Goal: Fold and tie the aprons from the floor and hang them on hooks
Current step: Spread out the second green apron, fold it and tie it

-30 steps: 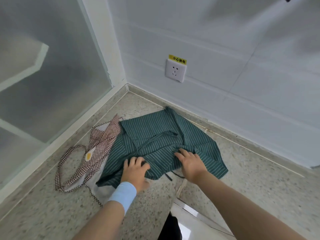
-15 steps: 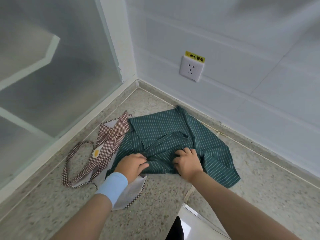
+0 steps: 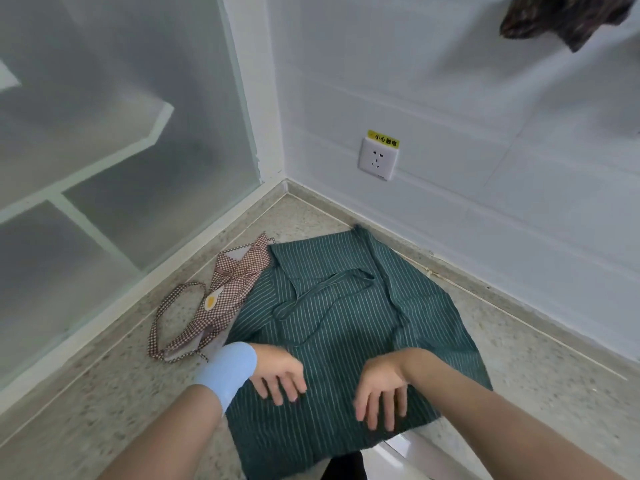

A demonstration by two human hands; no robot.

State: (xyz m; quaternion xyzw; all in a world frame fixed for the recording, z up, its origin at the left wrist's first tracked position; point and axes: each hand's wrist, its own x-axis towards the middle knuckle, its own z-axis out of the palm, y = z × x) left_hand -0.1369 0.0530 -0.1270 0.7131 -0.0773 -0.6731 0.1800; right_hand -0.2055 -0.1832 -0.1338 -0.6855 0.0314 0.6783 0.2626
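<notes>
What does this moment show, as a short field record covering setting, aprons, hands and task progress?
Setting: speckled floor in a corner; frosted glass panel at left, wall socket on the right wall.
Apron 1: green striped apron spread on the floor, ties loose on top.
Apron 2: checked apron crumpled against its left edge.
Left: left hand open, fingers spread over the green apron; blue wristband.
Right: right hand open, likewise.
Above: dark cloth hangs at top right.
Progress: neither floor apron tied or hung.
</notes>
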